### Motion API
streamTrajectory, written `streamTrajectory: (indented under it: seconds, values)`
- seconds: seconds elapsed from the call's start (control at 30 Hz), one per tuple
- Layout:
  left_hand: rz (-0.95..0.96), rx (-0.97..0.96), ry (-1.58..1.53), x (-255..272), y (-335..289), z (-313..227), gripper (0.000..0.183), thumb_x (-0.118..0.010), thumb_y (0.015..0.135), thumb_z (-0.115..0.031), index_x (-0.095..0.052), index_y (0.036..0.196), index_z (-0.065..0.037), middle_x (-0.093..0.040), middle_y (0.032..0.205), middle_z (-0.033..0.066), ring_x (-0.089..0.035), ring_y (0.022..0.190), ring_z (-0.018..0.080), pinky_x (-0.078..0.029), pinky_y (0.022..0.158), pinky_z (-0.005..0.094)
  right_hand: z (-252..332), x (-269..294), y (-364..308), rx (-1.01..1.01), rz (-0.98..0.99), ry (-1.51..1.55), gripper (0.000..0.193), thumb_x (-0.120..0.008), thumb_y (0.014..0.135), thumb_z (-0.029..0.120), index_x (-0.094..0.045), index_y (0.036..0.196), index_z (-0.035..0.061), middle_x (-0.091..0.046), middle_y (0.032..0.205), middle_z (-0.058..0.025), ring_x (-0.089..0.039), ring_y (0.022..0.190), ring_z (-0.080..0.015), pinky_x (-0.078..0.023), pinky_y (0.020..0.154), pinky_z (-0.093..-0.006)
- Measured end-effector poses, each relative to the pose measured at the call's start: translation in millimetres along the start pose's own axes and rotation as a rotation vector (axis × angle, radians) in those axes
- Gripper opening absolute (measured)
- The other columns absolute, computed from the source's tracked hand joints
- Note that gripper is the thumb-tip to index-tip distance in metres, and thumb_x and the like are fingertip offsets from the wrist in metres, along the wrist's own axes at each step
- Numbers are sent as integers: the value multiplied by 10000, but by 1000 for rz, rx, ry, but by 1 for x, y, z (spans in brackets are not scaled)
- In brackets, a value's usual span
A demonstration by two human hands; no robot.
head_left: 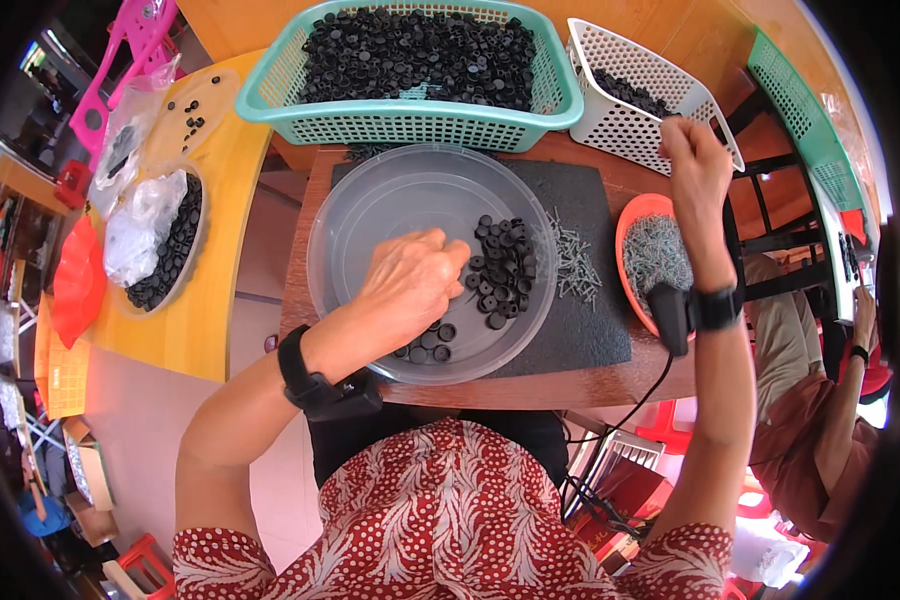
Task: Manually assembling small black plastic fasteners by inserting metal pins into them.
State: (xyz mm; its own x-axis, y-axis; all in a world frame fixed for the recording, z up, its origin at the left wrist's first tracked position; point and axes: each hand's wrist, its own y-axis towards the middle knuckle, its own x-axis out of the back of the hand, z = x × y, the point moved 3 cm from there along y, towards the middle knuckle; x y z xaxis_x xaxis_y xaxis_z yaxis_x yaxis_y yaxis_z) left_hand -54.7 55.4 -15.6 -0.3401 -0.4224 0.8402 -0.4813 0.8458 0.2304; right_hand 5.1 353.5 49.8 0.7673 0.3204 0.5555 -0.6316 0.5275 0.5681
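Note:
My left hand is closed, fingers curled, over a clear round plastic tray. Whatever it may hold is hidden. Beside its fingertips lies a pile of round black caps, with a few more below the hand. My right hand is pinched shut at the near side of a white perforated basket with small black parts inside. Nothing can be made out between its fingers. Between tray and red bowl, loose grey screws lie on a dark mat.
A red bowl of screws sits below my right hand. Behind the tray stands a large green basket full of black parts. On a yellow table at left is another container of black caps. A co-worker's arm shows at far right.

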Motion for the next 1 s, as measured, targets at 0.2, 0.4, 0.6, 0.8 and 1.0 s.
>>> streamTrajectory:
  seconds: [0.2, 0.4, 0.6, 0.8, 1.0]
  values:
    - [13, -59, 31, -7, 6, -1, 185, -703, 671, -65, -544, 752, -13, -538, 723, 126, -557, 723, 337, -427, 612, 419, -46, -19, 69, 127, 59, -416, 242, -583, 769, 228, -683, 935, 82, -658, 859, -199, -628, 848, -358, -476, 775, -432]
    - [4, -76, 9, 2, 2, -10, 183, -699, 683, -57, -537, 746, 0, -566, 722, 130, -575, 661, 313, -436, 583, 385, -26, -20, 42, 216, 3, -344, 258, -585, 787, 209, -668, 957, 33, -648, 833, -218, -627, 835, -361, -482, 751, -416]
    - [-88, 188, -483, 12, -25, -26, 192, -712, 748, 9, -572, 878, 27, -616, 784, 55, -588, 664, 73, -472, 562, 201, 78, -23, -92, -110, 461, 441, 145, -620, 794, 10, -638, 931, -33, -653, 842, -70, -593, 775, -105, -478, 686, -241]
    - [-245, 143, -581, 9, -33, -44, 215, -716, 750, 4, -591, 924, 14, -622, 820, 40, -588, 706, 78, -483, 608, 214, 103, -36, -163, -426, 539, 802, 79, -610, 819, -12, -612, 898, -14, -616, 789, -13, -549, 728, -55, -450, 647, -214]
    - [-239, 315, -1045, 3, -43, -38, 203, -669, 794, -1, -600, 985, 5, -619, 806, 29, -574, 701, 70, -486, 633, 216, 110, -34, -164, -479, 522, 857, 76, -603, 826, -20, -608, 902, -19, -625, 816, -23, -568, 746, -62, -462, 665, -211]
